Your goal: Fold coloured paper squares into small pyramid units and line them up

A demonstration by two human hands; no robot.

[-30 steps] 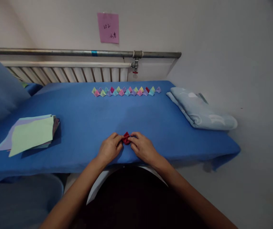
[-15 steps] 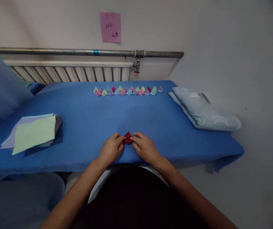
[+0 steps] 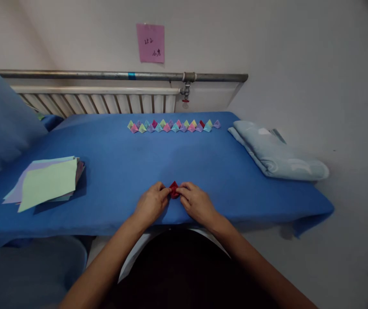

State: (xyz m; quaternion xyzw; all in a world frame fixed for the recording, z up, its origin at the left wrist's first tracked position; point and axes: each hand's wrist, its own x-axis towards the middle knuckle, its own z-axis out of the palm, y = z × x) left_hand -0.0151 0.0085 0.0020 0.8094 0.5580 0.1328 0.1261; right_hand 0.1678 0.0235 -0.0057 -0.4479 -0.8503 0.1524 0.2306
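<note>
A small red folded origami paper piece [image 3: 174,189] is near the front edge of the blue-covered table [image 3: 122,159]. My left hand [image 3: 153,201] pinches its left side between thumb and fingers. From the right, my right hand [image 3: 196,201] pinches the other side, fingers closed. The fingertips hide part of the paper's edges; its pointed top shows between them. Farther back lie two staggered rows of finished-looking folded paper pieces [image 3: 174,127] in pink, green, purple, blue, yellow and red.
At the left lies a fanned stack of coloured paper sheets [image 3: 48,182]. A folded light-blue blanket [image 3: 277,152] rests at the right end of the table. Behind stand a radiator [image 3: 96,103] and a metal pipe [image 3: 90,75]; a pink note [image 3: 150,43] hangs on the wall.
The whole view has shifted slightly, with everything a little lower in the picture. Both hands still pinch the red paper piece, with only slight finger movement.
</note>
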